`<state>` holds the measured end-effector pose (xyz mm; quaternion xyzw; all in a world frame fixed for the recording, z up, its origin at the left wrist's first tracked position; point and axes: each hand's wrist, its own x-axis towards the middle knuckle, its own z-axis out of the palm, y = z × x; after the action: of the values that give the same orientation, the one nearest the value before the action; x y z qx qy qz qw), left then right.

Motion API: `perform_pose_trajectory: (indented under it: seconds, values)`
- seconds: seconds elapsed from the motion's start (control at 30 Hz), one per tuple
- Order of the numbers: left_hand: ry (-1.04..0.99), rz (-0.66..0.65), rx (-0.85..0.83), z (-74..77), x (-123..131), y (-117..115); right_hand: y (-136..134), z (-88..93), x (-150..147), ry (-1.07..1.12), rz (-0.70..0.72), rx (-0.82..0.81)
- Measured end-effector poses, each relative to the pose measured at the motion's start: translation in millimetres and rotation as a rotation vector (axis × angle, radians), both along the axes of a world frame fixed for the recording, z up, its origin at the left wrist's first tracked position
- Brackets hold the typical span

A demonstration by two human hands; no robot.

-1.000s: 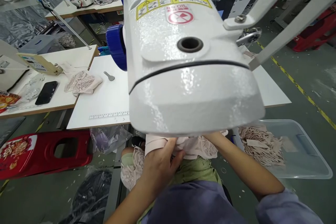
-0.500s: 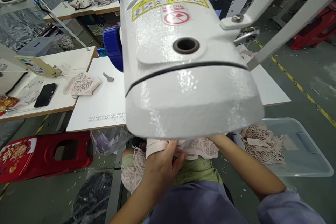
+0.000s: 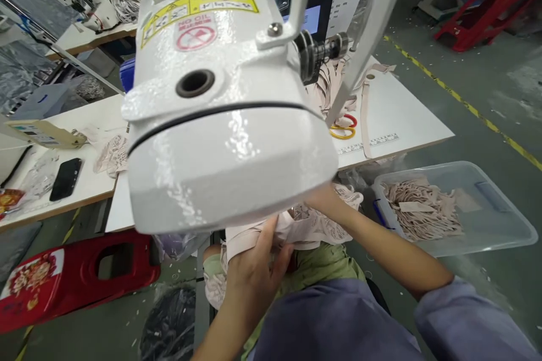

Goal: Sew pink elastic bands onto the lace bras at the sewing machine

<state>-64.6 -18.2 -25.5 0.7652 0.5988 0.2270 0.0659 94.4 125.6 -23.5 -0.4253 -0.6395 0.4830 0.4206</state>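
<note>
A big white sewing machine head point(image 3: 220, 141) fills the middle of the view and hides the needle area. Below its front edge my left hand point(image 3: 254, 265) grips pale pink lace fabric point(image 3: 309, 225) and a pink elastic band on my lap. Its thumb and fingers are curled round the cloth. My right hand point(image 3: 319, 198) reaches under the machine onto the same fabric. Only its wrist and back show; the fingers are hidden.
A clear plastic bin point(image 3: 499, 225) of pink strips stands on the floor at right. The white table point(image 3: 423, 130) carries red and yellow rings point(image 3: 345, 127) and pink straps. At left lie a black phone point(image 3: 65, 179), lace pieces and a red stool point(image 3: 84, 271).
The view has swung right, so the machine head now sits further left and the table's right side shows. My left hand has shifted slightly on the fabric.
</note>
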Motion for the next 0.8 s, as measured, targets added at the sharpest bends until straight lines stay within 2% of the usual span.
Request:
perform_pose_trajectory:
  seconds: [0.13, 0.23, 0.5, 0.8]
  values:
    - [0.016, 0.007, -0.048, 1.6, -2, -2, -6, -6.4, 4, -0.019, -0.06, 0.055]
    - [0.029, 0.001, -0.023, 2.8, -3, -2, -11, -12.1, 8, -0.006, -0.067, 0.046]
    - [0.033, -0.011, 0.028, 8.9, 5, 2, -29, -11.3, 18, 0.09, 0.034, -0.079]
    - [0.083, -0.029, 0.055, 9.3, 10, 5, -46, -8.2, 21, 0.071, 0.081, 0.019]
